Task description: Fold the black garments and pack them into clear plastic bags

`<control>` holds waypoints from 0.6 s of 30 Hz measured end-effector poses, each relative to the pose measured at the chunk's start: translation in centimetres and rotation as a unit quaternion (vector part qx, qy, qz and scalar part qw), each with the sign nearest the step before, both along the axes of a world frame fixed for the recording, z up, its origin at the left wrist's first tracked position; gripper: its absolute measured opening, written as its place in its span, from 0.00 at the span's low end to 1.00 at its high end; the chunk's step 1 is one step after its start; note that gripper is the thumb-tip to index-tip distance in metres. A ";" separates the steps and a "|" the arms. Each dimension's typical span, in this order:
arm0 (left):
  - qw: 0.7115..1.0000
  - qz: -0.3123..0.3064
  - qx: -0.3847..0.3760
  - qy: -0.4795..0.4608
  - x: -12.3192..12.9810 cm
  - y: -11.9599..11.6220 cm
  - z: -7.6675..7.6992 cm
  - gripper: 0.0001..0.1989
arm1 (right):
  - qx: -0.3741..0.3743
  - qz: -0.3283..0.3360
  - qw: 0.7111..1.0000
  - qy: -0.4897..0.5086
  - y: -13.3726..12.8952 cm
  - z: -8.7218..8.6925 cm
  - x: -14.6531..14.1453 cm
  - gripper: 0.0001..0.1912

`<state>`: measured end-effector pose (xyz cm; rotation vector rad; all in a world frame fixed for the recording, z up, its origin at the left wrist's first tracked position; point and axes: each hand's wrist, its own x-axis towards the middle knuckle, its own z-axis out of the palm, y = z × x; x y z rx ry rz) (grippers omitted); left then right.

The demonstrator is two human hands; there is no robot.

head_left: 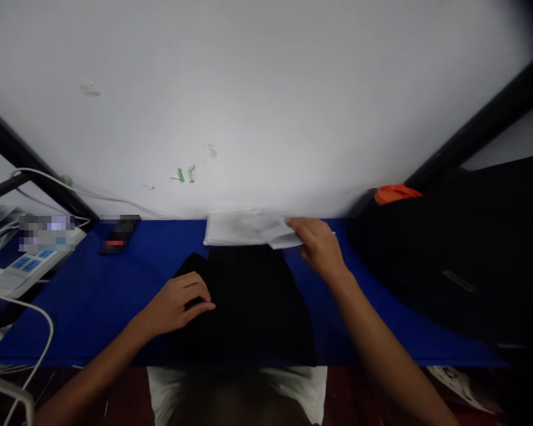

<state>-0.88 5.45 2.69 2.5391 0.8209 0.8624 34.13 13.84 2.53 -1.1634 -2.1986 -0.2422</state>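
A black cloth lies spread on the blue table near its front edge. My left hand rests at the cloth's left side, fingers bent and the thumb apart from them, with nothing in its grasp. Behind the cloth, against the wall, lies a flat white packet or stack of sheets. My right hand pinches a white, slightly blurred sheet at its right end. This sheet overlaps the right part of the white packet.
A large black bag with an orange piece on top stands at the right. At the left are a power strip, white cables and a dark, pixelated object. The white wall rises behind the blue table.
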 end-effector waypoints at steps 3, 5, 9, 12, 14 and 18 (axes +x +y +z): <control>0.983 -0.032 -0.103 0.149 -1.2 -0.7 -0.6 0.11 | -0.008 -0.080 0.996 -0.027 2.9 -2.2 2.9 0.34; 0.964 -0.031 -0.150 0.216 -1.4 -1.2 -1.2 0.16 | -0.070 -0.069 0.993 -0.074 4.3 -4.4 4.2 0.35; 0.946 -0.008 -0.186 0.266 -1.2 -1.8 -1.9 0.16 | -0.135 -0.034 0.987 -0.075 3.3 -6.5 4.7 0.32; 0.946 -0.010 -0.188 0.264 -1.1 -2.0 -1.7 0.07 | -0.148 0.003 0.989 0.001 -1.3 -4.8 2.4 0.21; 0.949 -0.016 -0.185 0.254 -1.2 -2.2 -1.4 0.06 | -0.228 0.081 0.970 0.014 -5.5 -3.3 0.2 0.15; 0.954 -0.012 -0.179 0.239 -1.7 -2.3 -0.9 0.04 | -0.364 0.149 0.918 -0.044 -12.2 -1.9 -2.8 0.18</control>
